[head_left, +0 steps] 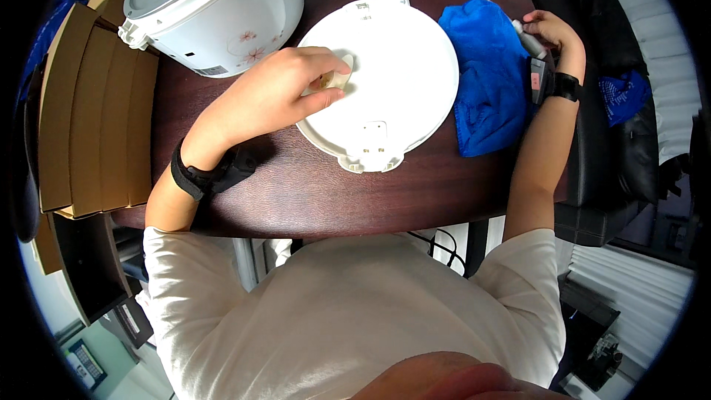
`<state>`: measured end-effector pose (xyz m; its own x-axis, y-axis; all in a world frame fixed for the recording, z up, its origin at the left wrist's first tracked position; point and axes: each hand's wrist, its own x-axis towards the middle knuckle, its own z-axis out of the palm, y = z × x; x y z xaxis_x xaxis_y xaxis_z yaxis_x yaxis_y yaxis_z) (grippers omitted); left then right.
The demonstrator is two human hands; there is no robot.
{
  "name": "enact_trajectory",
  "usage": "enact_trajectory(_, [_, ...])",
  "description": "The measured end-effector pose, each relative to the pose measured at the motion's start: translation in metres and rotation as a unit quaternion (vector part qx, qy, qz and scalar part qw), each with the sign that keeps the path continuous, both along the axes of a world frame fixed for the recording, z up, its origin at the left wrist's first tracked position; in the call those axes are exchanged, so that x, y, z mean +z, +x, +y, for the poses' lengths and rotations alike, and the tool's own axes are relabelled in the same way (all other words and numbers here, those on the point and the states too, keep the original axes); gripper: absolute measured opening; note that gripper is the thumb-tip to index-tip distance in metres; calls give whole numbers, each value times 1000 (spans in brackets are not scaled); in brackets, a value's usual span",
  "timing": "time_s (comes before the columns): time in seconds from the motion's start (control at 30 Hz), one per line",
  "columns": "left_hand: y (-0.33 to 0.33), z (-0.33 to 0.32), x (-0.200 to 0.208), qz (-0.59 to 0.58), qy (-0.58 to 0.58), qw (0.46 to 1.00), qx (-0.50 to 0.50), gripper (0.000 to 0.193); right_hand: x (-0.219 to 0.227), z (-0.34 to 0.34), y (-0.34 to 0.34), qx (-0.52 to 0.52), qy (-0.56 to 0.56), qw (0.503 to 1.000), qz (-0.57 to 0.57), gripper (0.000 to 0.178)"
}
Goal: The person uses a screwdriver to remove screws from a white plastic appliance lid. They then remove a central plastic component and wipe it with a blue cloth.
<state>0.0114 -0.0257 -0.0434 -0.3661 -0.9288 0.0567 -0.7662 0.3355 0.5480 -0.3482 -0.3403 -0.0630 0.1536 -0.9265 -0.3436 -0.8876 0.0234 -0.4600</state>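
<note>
A round white rice cooker lid part [404, 67] lies on the table before me, with a hinge or latch tab at its far and near ends. Over its left side my left hand [292, 85] is closed, thumb and forefinger pinching a small pale, translucent piece [345, 68]; my fingers cover some of it. At the far right my right hand [552, 30] curls its fingers round a screwdriver [532, 43] with a grey handle and thin shaft. The screwdriver is beside a crumpled blue cloth [485, 81], which lies just right of the lid part.
A white rice cooker body [222, 22] with a flower print stands at the back left of the dark wooden table [333, 196]. Brown cardboard boxes [96, 111] rise along the left edge. Right of the table is a black leather seat [618, 37] with a blue bag or cloth [623, 96] on it.
</note>
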Motion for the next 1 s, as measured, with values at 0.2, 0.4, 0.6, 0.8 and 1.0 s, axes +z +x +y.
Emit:
enact_trajectory(0.2, [-4, -2, 2, -11, 0, 1000, 1, 29, 37, 21, 7, 102, -136, 985, 1, 31])
enact_trajectory(0.4, [-2, -1, -8, -47, -95, 994, 20, 33, 12, 90, 90, 283, -110, 952, 49, 59])
enact_trajectory(0.6, [-7, 1, -7, -47, -98, 993, 45, 36, -40, 103, 99, 326, -196, 920, 93, 30])
enact_trajectory(0.8, [-5, 1, -8, -21, -63, 995, 78, 34, 21, 125, 66, 263, -192, 942, -85, 24])
enact_trajectory(1.0, [-9, 2, -12, -12, -55, 992, 109, 31, 48, 182, 23, 17, -109, 842, -528, 33])
